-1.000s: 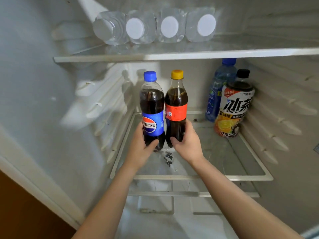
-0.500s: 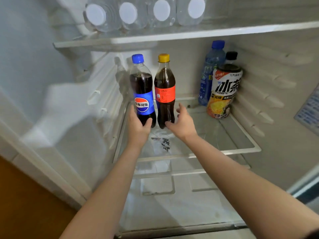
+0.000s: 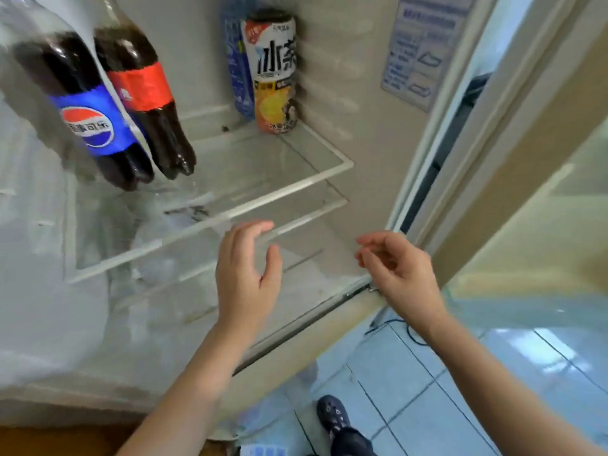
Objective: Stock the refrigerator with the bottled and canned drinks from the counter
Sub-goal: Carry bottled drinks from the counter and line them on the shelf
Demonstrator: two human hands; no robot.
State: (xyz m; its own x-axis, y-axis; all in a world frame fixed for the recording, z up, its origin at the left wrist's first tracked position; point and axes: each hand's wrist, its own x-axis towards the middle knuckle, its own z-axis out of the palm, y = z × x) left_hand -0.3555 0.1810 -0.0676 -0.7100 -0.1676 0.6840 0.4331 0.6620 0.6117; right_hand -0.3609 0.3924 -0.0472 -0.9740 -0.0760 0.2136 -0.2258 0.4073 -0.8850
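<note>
A Pepsi bottle (image 3: 88, 110) with a blue label and a dark cola bottle (image 3: 144, 93) with a red label stand side by side at the left of the glass fridge shelf (image 3: 269, 166). At the shelf's back right stand an iced-tea bottle (image 3: 274, 74) and a blue bottle (image 3: 235, 67) behind it. My left hand (image 3: 245, 271) hovers in front of the shelf's edge, fingers relaxed, holding nothing. My right hand (image 3: 398, 268) is near the fridge's right frame, fingers loosely curled, empty.
The fridge's right wall carries a sticker (image 3: 418, 51). The open door's edge (image 3: 493, 143) runs along the right. Below lie a pale blue tiled floor (image 3: 444, 390) and a dark shoe (image 3: 332, 416). A lower fridge compartment (image 3: 197, 291) sits under the shelf.
Both hands let go of the two cola bottles and drew back out of the fridge, toward me and to the right. The view swung down and right.
</note>
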